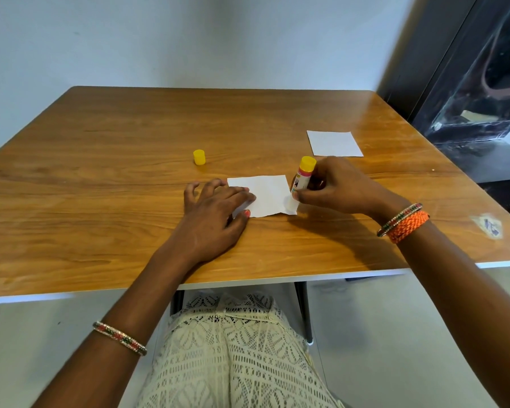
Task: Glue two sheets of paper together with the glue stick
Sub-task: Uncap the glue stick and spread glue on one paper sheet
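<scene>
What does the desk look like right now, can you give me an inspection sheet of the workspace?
Surface: wooden table, with a worn sticker near its right edge.
Job's things: near paper under both hands; spare paper lies apart, far right; glue stick tip down on the near paper's right corner; yellow cap off, standing alone.
Clutter: nothing seen.
Grippers: left hand presses the near paper flat; right hand grips the glue stick.
Cables: nothing seen.
Surroundings: pale wall behind; dark cabinet to the right.
</scene>
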